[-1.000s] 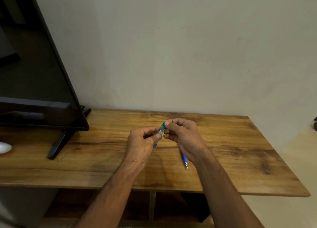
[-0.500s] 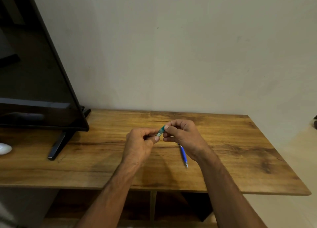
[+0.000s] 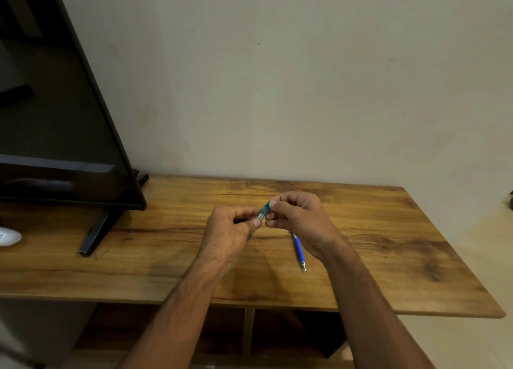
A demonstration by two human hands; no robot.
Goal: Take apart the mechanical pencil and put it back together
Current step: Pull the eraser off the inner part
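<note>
The left hand (image 3: 227,229) pinches the mechanical pencil (image 3: 263,210) barrel steady above the counter (image 3: 388,257); right hand (image 3: 299,218) fingers (image 3: 273,204) pinch its upper end, probably to twist.

Small shifts only: the left hand (image 3: 230,229) is easing its hold on the teal mechanical pencil (image 3: 264,209). The left thumb (image 3: 257,222) is sitting a touch nearer the right hand (image 3: 301,218) than half a second ago. The stretch of barrel showing between the two thumbs is growing slightly longer. The pencil's lower end, hidden behind the left hand half a second ago, is peeking out again beneath it, as it did a second ago. The right hand's thumb is drifting a little to the right along the pencil's upper end. The right wrist is uncovering slightly more of the blue pen (image 3: 298,248) on the table than a second ago.
</note>
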